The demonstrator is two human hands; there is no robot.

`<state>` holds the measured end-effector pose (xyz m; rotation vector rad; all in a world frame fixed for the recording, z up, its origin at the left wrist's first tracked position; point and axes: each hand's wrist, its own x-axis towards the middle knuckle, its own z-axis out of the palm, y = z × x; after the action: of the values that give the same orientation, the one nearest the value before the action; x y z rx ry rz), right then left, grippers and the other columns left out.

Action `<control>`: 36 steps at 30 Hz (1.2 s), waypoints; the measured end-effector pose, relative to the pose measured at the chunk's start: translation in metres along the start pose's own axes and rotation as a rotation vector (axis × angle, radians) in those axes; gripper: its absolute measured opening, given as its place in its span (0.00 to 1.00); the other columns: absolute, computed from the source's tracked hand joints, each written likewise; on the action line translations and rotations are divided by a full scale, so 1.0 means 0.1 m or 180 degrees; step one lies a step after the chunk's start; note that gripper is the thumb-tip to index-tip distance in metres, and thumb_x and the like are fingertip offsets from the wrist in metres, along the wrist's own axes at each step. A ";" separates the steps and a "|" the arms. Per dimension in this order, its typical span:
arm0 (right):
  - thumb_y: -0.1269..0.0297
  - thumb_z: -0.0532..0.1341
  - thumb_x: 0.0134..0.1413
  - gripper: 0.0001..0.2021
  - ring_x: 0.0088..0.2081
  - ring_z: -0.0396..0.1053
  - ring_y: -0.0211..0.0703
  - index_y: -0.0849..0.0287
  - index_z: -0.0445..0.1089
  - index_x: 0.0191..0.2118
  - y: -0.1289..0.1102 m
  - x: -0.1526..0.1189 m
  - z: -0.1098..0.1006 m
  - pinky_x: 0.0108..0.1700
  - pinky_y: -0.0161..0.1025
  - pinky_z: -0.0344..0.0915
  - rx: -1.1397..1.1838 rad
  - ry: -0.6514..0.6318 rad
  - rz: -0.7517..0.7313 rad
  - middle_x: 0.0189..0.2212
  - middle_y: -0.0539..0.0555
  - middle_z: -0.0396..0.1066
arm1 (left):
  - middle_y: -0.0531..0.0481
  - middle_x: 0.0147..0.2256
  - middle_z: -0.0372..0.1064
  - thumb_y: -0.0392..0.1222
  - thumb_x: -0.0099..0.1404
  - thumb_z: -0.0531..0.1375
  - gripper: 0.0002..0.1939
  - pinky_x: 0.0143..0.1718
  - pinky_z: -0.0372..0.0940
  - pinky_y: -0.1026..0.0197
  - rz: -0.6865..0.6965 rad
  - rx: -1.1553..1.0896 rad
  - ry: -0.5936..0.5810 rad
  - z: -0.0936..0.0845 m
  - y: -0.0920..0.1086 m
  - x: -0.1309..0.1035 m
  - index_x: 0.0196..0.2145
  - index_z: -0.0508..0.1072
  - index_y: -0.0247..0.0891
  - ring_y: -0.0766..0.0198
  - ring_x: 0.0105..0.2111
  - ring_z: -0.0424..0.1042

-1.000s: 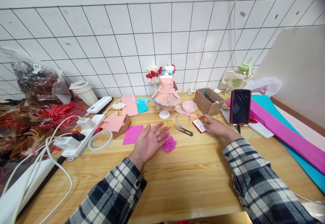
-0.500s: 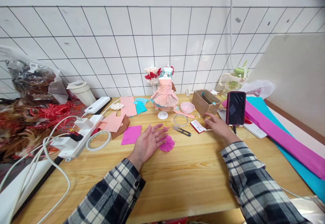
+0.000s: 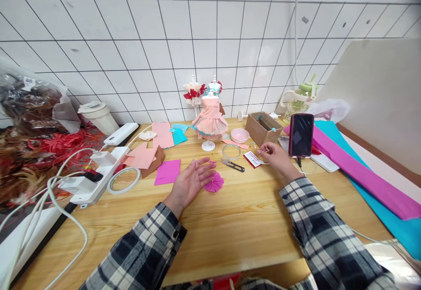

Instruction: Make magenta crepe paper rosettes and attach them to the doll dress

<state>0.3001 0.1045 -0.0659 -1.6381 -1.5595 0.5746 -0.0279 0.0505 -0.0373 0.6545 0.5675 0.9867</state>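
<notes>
Left hand (image 3: 191, 180) open; right's grip (image 3: 272, 158) unclear

At the left, a lidded white cup (image 3: 101, 119) near a clear plastic bag (image 3: 64, 113), with a white power strip (image 3: 98, 181) in front. At the right, an upright phone (image 3: 301, 135), and behind it a green-lidded bottle (image 3: 295, 106) near the tiled wall (image 3: 230, 53).

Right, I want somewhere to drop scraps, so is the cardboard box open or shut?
Open: the cardboard box has an uncovered top, and its inner walls show through the opening.
</notes>
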 end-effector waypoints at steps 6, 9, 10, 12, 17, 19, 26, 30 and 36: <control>0.54 0.53 0.55 0.18 0.22 0.60 0.37 0.57 0.67 0.48 -0.03 -0.01 0.01 0.25 0.36 0.56 0.0789 -0.0570 0.0119 0.29 0.50 0.72 | 0.35 0.45 0.71 0.48 0.68 0.50 0.20 0.47 0.64 0.52 0.0014 0.0080 -0.0002 0.00 -0.01 0.01 0.49 0.68 0.31 0.52 0.44 0.73; 0.61 0.52 0.56 0.21 0.31 0.67 0.43 0.56 0.57 0.56 -0.03 0.00 0.01 0.34 0.39 0.60 0.0397 -0.0398 -0.0139 0.27 0.50 0.72 | 0.35 0.46 0.71 0.48 0.68 0.50 0.20 0.48 0.64 0.52 0.0025 0.0099 -0.0027 -0.01 -0.02 0.01 0.50 0.67 0.31 0.52 0.44 0.73; 0.61 0.52 0.57 0.20 0.34 0.68 0.44 0.56 0.56 0.55 -0.03 0.00 0.01 0.36 0.39 0.60 0.0235 -0.0375 -0.0176 0.28 0.50 0.73 | 0.35 0.46 0.71 0.47 0.68 0.50 0.20 0.47 0.64 0.52 0.0031 0.0114 -0.0024 -0.02 -0.02 0.01 0.50 0.67 0.31 0.53 0.44 0.73; 0.61 0.51 0.57 0.14 0.34 0.68 0.44 0.57 0.60 0.49 -0.04 0.01 0.00 0.36 0.40 0.60 -0.0123 -0.0430 -0.0166 0.28 0.52 0.73 | 0.36 0.46 0.71 0.47 0.68 0.50 0.20 0.47 0.64 0.53 0.0039 0.0161 -0.0020 -0.03 -0.03 0.01 0.50 0.67 0.32 0.53 0.44 0.73; 0.62 0.48 0.57 0.12 0.29 0.66 0.43 0.56 0.60 0.46 -0.11 0.09 0.03 0.31 0.37 0.57 -0.0797 -0.0509 -0.0211 0.28 0.51 0.70 | 0.37 0.46 0.71 0.49 0.68 0.50 0.21 0.47 0.64 0.54 0.0037 0.0282 -0.0049 -0.06 -0.05 0.03 0.50 0.67 0.32 0.54 0.44 0.72; 0.64 0.48 0.56 0.14 0.30 0.66 0.43 0.56 0.59 0.48 -0.11 0.16 0.07 0.30 0.37 0.57 -0.1029 -0.0746 -0.0181 0.30 0.52 0.70 | 0.37 0.45 0.71 0.49 0.67 0.50 0.21 0.46 0.63 0.54 0.0033 0.0340 -0.0050 -0.08 -0.06 0.03 0.50 0.66 0.33 0.54 0.44 0.72; 0.68 0.53 0.47 0.18 0.30 0.69 0.43 0.56 0.63 0.47 -0.05 0.31 0.11 0.31 0.36 0.56 -0.1324 -0.1321 -0.0027 0.33 0.53 0.73 | 0.38 0.45 0.71 0.50 0.67 0.51 0.21 0.48 0.62 0.53 0.0079 0.0459 -0.0065 -0.09 -0.07 0.04 0.50 0.67 0.33 0.53 0.45 0.71; 0.69 0.52 0.48 0.23 0.30 0.69 0.44 0.54 0.62 0.52 -0.02 0.30 0.07 0.30 0.35 0.57 -0.1286 -0.1482 0.0073 0.30 0.52 0.73 | 0.37 0.45 0.71 0.50 0.67 0.51 0.21 0.48 0.61 0.53 0.0075 0.0506 -0.0085 -0.09 -0.08 0.05 0.50 0.67 0.33 0.53 0.45 0.71; 0.61 0.56 0.54 0.33 0.31 0.69 0.44 0.53 0.49 0.65 0.10 0.33 0.02 0.33 0.36 0.60 -0.1262 -0.1451 -0.0109 0.35 0.55 0.74 | 0.37 0.45 0.71 0.51 0.67 0.50 0.22 0.50 0.60 0.51 0.0066 0.0593 -0.0142 -0.09 -0.09 0.07 0.50 0.67 0.33 0.53 0.45 0.71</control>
<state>0.3093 0.1375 -0.0689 -1.8511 -2.1387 0.6871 -0.0262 0.0550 -0.0505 0.8473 0.6190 0.9432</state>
